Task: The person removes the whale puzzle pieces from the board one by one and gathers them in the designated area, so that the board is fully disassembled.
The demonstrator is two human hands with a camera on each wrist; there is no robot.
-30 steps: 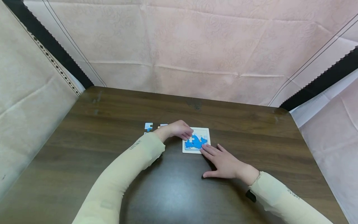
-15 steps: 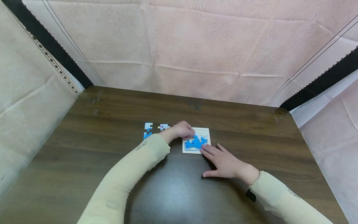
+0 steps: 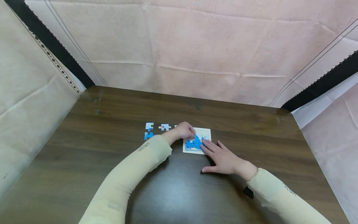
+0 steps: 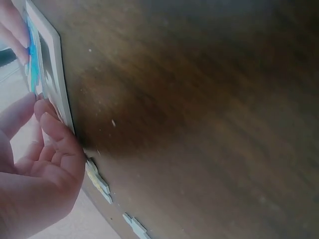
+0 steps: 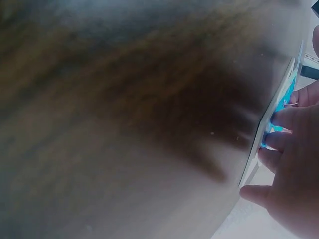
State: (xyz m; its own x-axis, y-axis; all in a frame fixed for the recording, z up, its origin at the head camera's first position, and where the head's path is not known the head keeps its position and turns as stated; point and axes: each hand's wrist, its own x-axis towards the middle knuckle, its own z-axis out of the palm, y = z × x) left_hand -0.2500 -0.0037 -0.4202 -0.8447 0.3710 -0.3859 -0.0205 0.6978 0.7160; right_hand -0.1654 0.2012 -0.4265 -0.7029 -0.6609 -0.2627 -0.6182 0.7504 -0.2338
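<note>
A square white-framed jigsaw puzzle tray point(image 3: 193, 152) lies on the table, with a blue animal picture point(image 3: 192, 144) partly assembled in it. My left hand point(image 3: 183, 130) is over the tray's left side. In the left wrist view its thumb and index finger point(image 4: 55, 127) pinch a puzzle piece at the edge of the picture; most of that piece is hidden. My right hand point(image 3: 222, 158) lies at the tray's right side, fingers straight and spread. Its fingertips point(image 5: 275, 142) rest on the blue pieces, while the thumb points away, off the tray.
Loose puzzle pieces lie left of the tray: a blue-and-white one point(image 3: 149, 126), a white one with a pink spot point(image 3: 165, 127) and a blue one point(image 3: 148, 136). Another sits partly behind my left hand. Pale cloth point(image 3: 195, 46) hangs behind the brown table point(image 3: 126, 105).
My left hand has shifted slightly right over the tray, uncovering more of the loose pieces. The right hand's fingers have moved a little up and inward onto the picture.
</note>
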